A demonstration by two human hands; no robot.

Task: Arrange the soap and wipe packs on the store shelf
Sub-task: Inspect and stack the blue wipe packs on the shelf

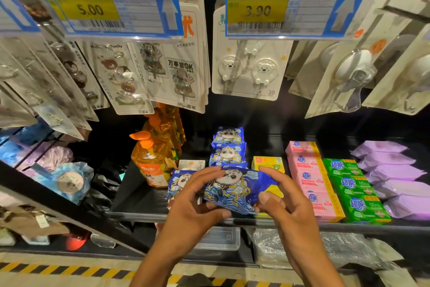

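Both hands are on one blue panda wipe pack (pixel 235 187): my left hand (pixel 197 203) pinches its left edge, my right hand (pixel 278 198) its right end, above the shelf's front lip (pixel 130 213). I judge it light, soft and crinkly, likely slick film, so gripping the two short ends suits it. Its long axis runs left to right, printed face up toward me. Behind it, two more panda packs (pixel 228 147) stand in a row running deeper into the shelf; pink soap bars (pixel 309 175) lie to the right.
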